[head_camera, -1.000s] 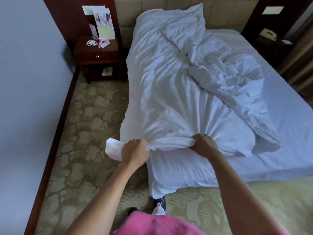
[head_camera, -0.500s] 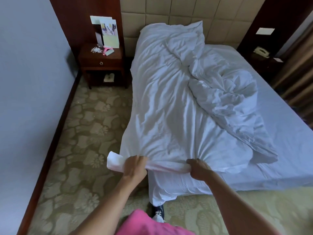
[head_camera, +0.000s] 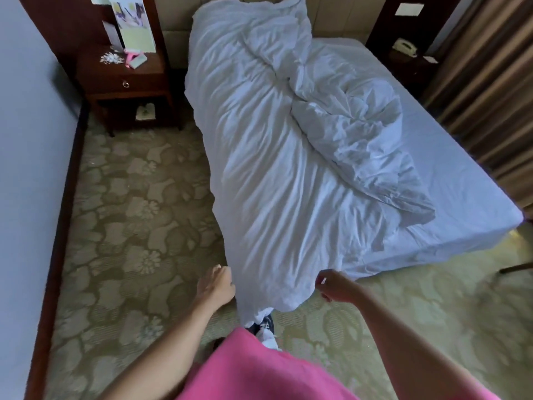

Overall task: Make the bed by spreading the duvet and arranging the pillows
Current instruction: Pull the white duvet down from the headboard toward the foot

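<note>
Carpet and a nightstand (head_camera: 124,79) sit left of the bed (head_camera: 450,157). Left hand (head_camera: 217,285) and right hand (head_camera: 336,285) each pinch the duvet (head_camera: 274,180) at its foot edge, probably to drag it flat; it's bunched along the left half.

Person is wearing a bright pink top (head_camera: 259,368), showing along the bottom centre of the frame. Both forearms are showing bare, no sleeves, watch or rings visible. A dark shoe with white detailing (head_camera: 266,327) is showing just above the pink fabric.
</note>
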The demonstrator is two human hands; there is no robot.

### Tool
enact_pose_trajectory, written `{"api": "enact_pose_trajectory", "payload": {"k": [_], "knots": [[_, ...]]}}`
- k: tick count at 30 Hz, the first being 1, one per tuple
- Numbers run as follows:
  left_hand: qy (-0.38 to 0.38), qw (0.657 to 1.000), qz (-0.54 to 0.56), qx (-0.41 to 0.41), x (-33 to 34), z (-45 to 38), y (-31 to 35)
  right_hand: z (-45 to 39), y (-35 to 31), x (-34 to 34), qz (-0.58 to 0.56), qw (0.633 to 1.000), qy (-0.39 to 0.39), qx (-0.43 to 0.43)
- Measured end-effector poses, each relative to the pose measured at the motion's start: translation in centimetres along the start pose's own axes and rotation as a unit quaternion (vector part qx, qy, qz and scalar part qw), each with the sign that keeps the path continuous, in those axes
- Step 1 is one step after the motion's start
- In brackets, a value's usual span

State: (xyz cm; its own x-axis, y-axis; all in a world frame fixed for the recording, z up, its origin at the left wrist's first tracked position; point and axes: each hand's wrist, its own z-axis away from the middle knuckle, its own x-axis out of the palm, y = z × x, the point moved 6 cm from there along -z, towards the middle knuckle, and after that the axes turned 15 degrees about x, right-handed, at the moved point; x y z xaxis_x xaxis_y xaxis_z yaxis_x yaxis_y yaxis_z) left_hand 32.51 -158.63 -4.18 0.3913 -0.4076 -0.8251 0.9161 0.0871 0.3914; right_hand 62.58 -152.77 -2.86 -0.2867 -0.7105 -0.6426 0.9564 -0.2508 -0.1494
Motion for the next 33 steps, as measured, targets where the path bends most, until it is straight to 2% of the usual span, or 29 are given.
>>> {"api": "enact_pose_trajectory", "payload": {"k": [5,8,12,18,25,29,33], "knots": [[-0.037,0.997,0.012,0.066,2.2,-1.3,3.6,2.3,4.8,1.0,-0.086,0.994,0.018,0.063],[-0.055,0.994,0.014,0.096,3.1,-1.7,5.9,3.2,7.9,0.6,-0.095,0.990,0.049,0.093],[-0.065,0.994,0.012,0.092,3.3,-2.0,7.7,3.4,11.0,0.0,-0.110,0.984,0.076,0.115],[-0.079,0.993,0.002,0.091,4.2,-4.0,11.7,2.6,13.8,-2.4,-0.133,0.983,0.074,0.104],[-0.091,0.989,0.021,0.115,7.3,-7.2,22.1,1.9,23.1,-6.5,-0.153,0.980,0.087,0.089],[-0.115,0.985,0.024,0.124,9.4,-8.9,28.8,1.9,30.2,-9.2,-0.130,0.981,0.090,0.114],[-0.108,0.985,0.032,0.133,9.7,-10.9,33.7,1.2,34.6,-12.4,-0.134,0.978,0.104,0.125]]}}
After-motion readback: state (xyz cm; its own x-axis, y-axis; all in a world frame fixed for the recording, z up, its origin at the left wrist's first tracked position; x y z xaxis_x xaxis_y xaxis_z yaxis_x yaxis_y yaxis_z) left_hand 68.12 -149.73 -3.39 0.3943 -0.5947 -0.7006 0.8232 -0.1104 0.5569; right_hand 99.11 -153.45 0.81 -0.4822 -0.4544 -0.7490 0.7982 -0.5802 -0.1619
